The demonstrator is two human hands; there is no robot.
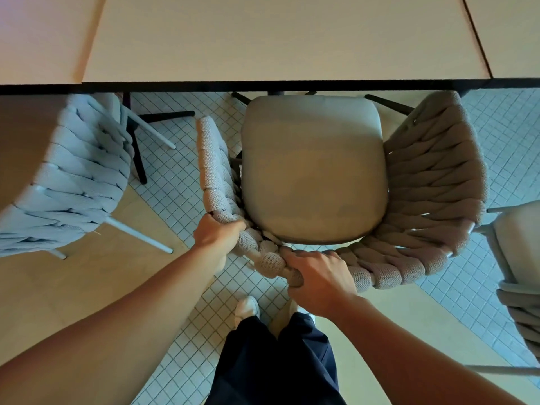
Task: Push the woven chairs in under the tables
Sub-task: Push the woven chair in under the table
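Both grips hold the top rail of the woven chair at its back. The left grip curls over the rail where the back bends into the left armrest, fingers tucked into the rope weave. The right grip clamps the rail near the middle of the back, knuckles up and fingers wrapped round the thick cord. Below the hands are the person's dark trousers and one white shoe, on a floor of small pale square tiles next to plain beige bands.

The chair faces away from the person, toward the worktop. Its beige seat cushion lies almost wholly in the open. Only its front edge reaches the dark near edge of the worktop, and the right armrest tip runs up to that edge too.

To the left, a pale blue-grey woven chair stands close beside the left armrest, apart from it, its front under the near edge. At the right border, part of a third woven chair shows.

Dark base legs spread on the floor under the near edge. The cream worktop butts against a like top on each side, left and right.
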